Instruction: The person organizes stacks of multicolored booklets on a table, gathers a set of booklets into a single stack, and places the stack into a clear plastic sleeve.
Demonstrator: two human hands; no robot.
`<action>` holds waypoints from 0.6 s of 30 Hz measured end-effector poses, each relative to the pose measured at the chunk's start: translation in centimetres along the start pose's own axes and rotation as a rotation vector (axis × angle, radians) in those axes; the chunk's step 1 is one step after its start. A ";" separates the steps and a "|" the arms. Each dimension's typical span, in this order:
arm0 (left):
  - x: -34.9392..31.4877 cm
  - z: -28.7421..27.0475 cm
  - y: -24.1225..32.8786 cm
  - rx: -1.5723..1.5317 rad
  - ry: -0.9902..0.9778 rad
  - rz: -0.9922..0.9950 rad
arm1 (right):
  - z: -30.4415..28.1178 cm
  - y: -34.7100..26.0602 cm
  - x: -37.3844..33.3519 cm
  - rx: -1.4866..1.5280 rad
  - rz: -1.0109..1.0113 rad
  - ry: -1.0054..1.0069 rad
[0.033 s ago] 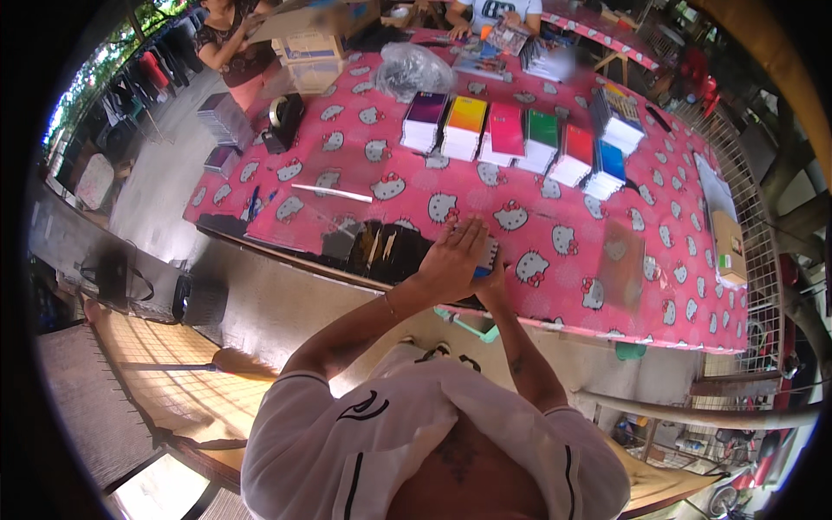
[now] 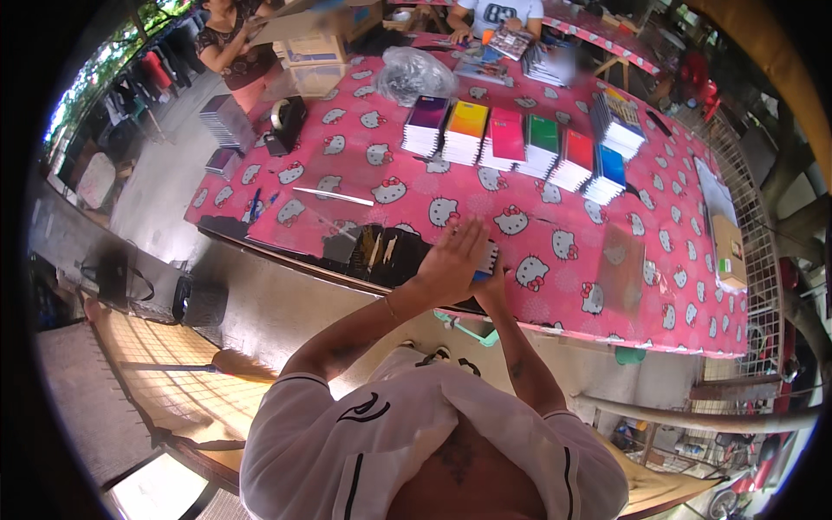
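Head view, the only one: we're at the near edge of the counter [image 2: 659,260], under its pink cartoon-cat cloth. Our left hand [image 2: 452,258] lies flat, fingers spread, palm down on a small stack of notebooks [image 2: 487,258] near the counter edge, beside a dark tray [image 2: 373,251] of what look like pencils. Our right hand [image 2: 494,282] comes in from below, tucked under/against the same stack; mostly covered by the left, so we can't tell if it's curled or flat.

Judgement: we're squaring up or pressing the stack, mid-step. Next move prob. needs a firm two-sided hold w/o letting covers slide off the edge.

Farther back: row of notebook piles [image 2: 520,139] in purple, yellow, pink, green, red, blue; clear plastic bag [image 2: 414,74]; tape dispenser [image 2: 286,117].

Hard to make out: how many notebooks are in the stack, only its striped spine edge + a blue corner show. Our right fingers are hidden. People at the far side are cut off by the rim.
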State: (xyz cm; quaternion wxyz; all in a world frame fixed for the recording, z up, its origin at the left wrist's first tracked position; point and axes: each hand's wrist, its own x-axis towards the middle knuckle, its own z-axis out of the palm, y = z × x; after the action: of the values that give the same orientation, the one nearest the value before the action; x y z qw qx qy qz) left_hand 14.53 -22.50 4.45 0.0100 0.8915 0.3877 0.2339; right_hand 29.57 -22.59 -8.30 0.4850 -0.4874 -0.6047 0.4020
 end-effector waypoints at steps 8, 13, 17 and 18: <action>1.9 -0.6 -3.6 0.061 -0.222 0.140 | -0.4 -0.8 0.7 0.127 -0.053 -0.024; -3.0 -4.2 -6.2 -0.104 -0.030 -0.083 | 1.8 -6.0 2.8 -0.100 -0.190 -0.195; -10.4 -7.7 -13.4 -0.571 0.139 -0.871 | 6.9 -7.7 8.5 -0.145 -0.471 -0.089; -12.0 -8.4 -15.3 -0.782 0.269 -0.901 | 9.1 -7.5 9.4 -0.155 -0.430 -0.087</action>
State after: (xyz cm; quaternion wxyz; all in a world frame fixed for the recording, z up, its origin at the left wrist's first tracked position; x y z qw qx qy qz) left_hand -6.68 -21.54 3.97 0.3853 0.5331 0.6098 0.4421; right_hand 18.69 -15.01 -1.10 0.4938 -0.3655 -0.7440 0.2625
